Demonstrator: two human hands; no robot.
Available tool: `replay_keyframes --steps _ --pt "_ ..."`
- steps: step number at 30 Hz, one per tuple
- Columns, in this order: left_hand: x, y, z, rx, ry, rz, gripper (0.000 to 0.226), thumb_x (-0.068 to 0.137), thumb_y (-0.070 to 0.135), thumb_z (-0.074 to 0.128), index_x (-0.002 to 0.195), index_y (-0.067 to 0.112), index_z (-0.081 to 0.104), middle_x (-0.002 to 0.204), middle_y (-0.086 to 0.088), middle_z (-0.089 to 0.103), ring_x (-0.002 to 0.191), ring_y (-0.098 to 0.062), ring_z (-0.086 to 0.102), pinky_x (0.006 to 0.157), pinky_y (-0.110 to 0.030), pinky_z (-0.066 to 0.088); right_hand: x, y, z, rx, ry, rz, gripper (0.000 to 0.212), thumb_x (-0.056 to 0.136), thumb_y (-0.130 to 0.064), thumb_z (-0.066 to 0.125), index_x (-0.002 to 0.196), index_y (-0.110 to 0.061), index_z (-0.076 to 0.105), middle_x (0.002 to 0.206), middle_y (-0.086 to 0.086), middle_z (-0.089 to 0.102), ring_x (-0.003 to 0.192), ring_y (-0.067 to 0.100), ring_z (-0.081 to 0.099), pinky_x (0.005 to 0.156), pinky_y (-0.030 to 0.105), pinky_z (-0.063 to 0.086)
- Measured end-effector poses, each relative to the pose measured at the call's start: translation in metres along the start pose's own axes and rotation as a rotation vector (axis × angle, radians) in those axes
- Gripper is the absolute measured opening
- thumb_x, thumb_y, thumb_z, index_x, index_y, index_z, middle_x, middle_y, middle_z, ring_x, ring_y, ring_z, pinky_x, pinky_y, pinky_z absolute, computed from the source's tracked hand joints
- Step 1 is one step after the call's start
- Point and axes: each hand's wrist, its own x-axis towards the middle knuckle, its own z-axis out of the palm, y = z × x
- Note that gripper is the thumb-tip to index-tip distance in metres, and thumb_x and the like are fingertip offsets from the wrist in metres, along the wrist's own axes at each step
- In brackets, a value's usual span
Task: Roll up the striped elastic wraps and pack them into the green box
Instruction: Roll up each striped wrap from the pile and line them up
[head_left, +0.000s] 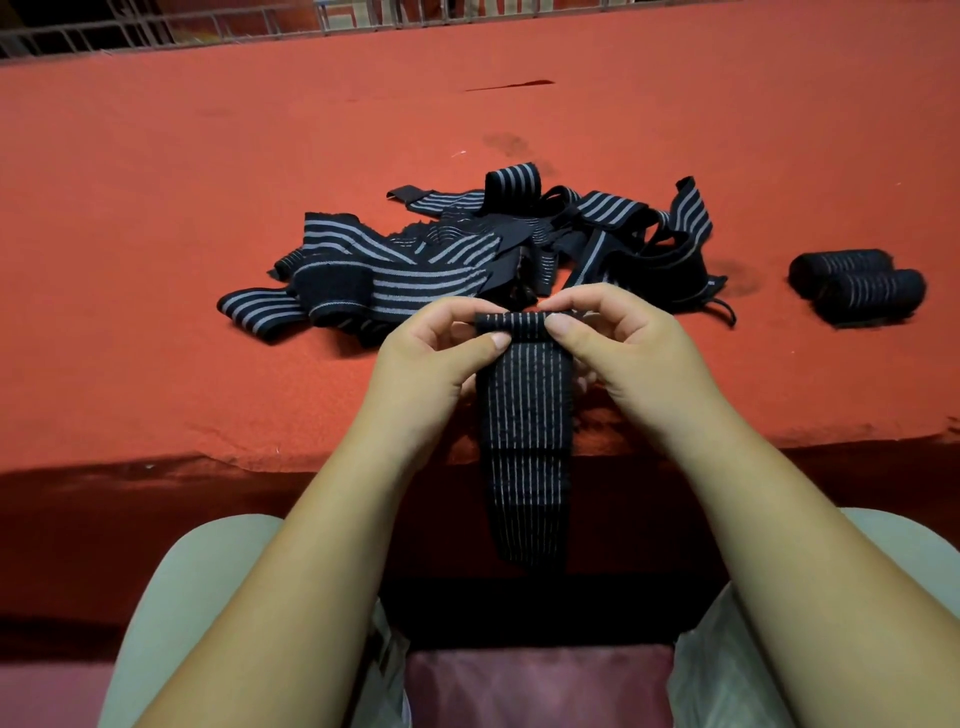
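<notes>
A black elastic wrap with thin grey stripes (524, 415) hangs from my hands over the table's front edge, its top end curled into a small roll. My left hand (431, 358) pinches the roll's left end between thumb and fingers. My right hand (618, 343) pinches its right end the same way. Behind my hands lies a tangled pile of several loose striped wraps (467, 249). Two finished rolls (857, 286) lie side by side at the right. No green box is in view.
The red cloth-covered table (208, 156) stretches far back to a metal railing (156, 31). Its front edge runs just under my wrists. My knees in light trousers (197, 597) sit below the edge.
</notes>
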Motion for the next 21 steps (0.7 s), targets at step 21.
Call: replay_keyframes --steps 21 --pt "0.0050 -0.0053 -0.0004 -0.094 0.029 -0.007 0.020 0.095 0.003 0.076 0.114 0.010 0.079 0.105 -0.012 0.076 0.101 -0.027 0.071 0.097 -0.045 0.055 0.0016 0.0055 -0.0020 -0.044 0.011 0.019 0.021 0.101 -0.026 0.076 0.121 -0.022 0.080 0.109 0.014 0.079 0.093 0.019 0.070 0.086 0.038 0.058"
